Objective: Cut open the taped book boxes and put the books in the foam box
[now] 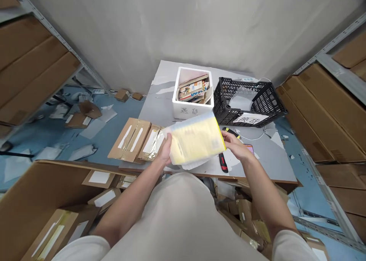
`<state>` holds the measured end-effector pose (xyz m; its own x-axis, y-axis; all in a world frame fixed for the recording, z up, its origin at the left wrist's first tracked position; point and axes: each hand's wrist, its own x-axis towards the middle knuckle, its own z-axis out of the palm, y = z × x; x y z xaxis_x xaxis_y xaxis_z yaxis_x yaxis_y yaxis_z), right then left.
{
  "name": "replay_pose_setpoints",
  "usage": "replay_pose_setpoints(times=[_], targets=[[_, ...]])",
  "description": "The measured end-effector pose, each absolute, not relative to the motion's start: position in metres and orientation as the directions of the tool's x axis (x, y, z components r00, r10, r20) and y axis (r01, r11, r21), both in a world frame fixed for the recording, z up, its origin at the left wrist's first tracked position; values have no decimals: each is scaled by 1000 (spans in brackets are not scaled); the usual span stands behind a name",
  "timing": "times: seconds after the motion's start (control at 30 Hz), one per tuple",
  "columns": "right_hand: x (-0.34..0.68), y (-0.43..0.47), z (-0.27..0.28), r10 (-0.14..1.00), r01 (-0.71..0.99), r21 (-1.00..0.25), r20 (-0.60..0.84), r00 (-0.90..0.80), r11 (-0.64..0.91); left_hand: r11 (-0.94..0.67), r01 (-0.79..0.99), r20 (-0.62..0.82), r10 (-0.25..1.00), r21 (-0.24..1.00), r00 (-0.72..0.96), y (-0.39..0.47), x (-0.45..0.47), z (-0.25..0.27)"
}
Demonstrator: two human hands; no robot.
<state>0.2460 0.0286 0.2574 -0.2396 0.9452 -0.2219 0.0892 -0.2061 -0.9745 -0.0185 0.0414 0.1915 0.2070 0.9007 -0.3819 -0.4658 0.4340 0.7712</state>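
A flat yellow book (197,137), blurred and sheathed in a cloudy pale wrapping, is held up over the table's front edge. My left hand (165,148) is closed on its left edge, thumb on top. At the right edge, the curled fingers of my right hand (235,144) grip it, partly hidden behind the cover. Below the book lies a red and black utility knife (223,163). Beyond my right hand rests a yellow and black tool (231,131), partly covered. A phone (249,149) with a lit screen lies beside my right wrist.
A white foam box (192,110) of books stands behind the held book. Right of it is a black plastic crate (250,120) with a paper label. Taped cardboard parcels (130,139) sit at the table's left edge. A large carton (54,177) with parcels stands lower left; loaded shelves flank both sides.
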Motion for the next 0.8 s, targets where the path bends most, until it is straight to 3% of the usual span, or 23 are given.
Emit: replay_pose_setpoints(times=[0.13, 0.43, 0.53, 0.6, 0.67, 0.73, 0.8], targets=[[233, 23, 236, 931, 27, -950, -311, -191, -312, 432, -481, -430, 894, 763, 121, 34, -29, 185], [206, -6, 181, 925, -184, -911, -380, 28, -369, 453, -488, -430, 887, 746, 167, 30, -51, 165], [209, -16, 176, 935, -190, -922, -351, 48, -336, 372, -444, -409, 912, 815, 13, 49, -63, 156], [213, -22, 177, 950, -194, -942, -296, 96, -274, 277, -317, -347, 919, 907, -189, 74, -83, 152], [219, -27, 179, 955, -190, -966, -213, 204, -175, 211, -52, -214, 888, 976, -406, 102, -110, 151], [223, -30, 180, 933, -172, -983, -123, 338, -67, 227, 280, -49, 849, 933, -527, 128, -139, 153], [223, -31, 179, 893, -145, -989, -49, 447, 18, 231, 348, -7, 842, 909, -540, 145, -164, 156]])
